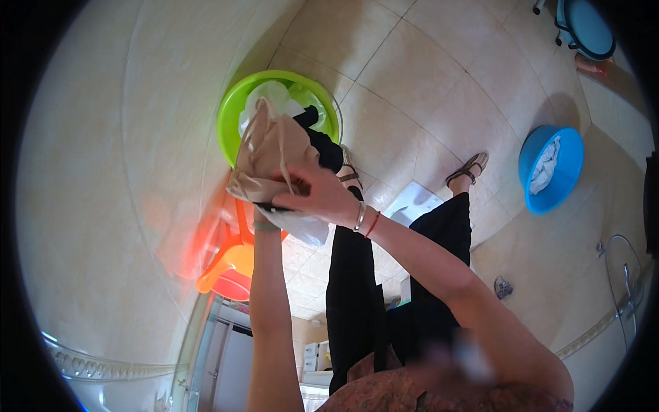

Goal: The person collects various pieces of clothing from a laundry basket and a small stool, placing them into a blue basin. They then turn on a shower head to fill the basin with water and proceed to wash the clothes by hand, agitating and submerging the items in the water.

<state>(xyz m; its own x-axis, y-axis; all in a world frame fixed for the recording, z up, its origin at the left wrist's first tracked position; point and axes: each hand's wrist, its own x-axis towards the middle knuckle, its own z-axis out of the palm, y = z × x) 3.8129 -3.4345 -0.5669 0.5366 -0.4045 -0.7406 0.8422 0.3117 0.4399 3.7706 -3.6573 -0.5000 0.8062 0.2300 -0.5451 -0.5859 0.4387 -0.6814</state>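
Observation:
A bunched beige cloth (274, 147) with thin straps hangs over the near side of a lime-green basin (224, 127). My right hand (319, 196) is on its near edge, with bent fingers closed on the fabric. My left forearm (269, 288) reaches up beneath the cloth, a green bangle at the wrist; the left hand's fingers are hidden there. Clear plastic (305, 226) hangs below my hands. Black cloth (326, 147) spills over the basin's right side, and a whitish translucent plastic bag (271, 96) lies inside the basin.
Orange and red plastic basins (233, 264) stand by the left wall, beside my left forearm. On the tiled floor at right is a blue basin (566, 182) with pale cloth in it. A blue folding stool (587, 31) is at top right. My feet stand either side of a white floor fixture (415, 202).

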